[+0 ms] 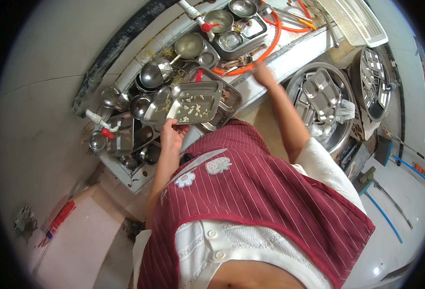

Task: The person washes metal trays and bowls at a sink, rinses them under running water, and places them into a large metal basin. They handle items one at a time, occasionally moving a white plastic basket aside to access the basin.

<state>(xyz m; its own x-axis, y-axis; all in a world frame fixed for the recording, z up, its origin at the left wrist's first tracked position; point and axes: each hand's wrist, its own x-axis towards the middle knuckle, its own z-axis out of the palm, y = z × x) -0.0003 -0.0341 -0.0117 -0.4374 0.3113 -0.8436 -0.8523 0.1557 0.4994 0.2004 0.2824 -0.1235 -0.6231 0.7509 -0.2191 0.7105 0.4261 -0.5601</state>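
My left hand (173, 135) grips the near edge of a metal compartment tray (212, 86), thumb on top; white and yellowish food scraps lie on it. Another metal tray (237, 94) with food remains lies beneath, partly hidden. My right hand (263, 75) is over the counter edge beside an orange hose (278, 34); it is blurred, so its fingers are unclear. Left of the held tray are a round metal bowl (155, 73) and another bowl (139, 106). Behind them stands a ladle or handled pan (189, 46). Food scraps (234, 63) lie near the hose.
At the right, a large metal basin (346, 79) holds stacked compartment trays, with another basin (386, 104) beyond. Two red-handled taps (209, 26) stick out over the counter. A white plastic basket (371, 29) stands at the top right. Brooms or squeegees with blue handles (384, 216) lie to the right.
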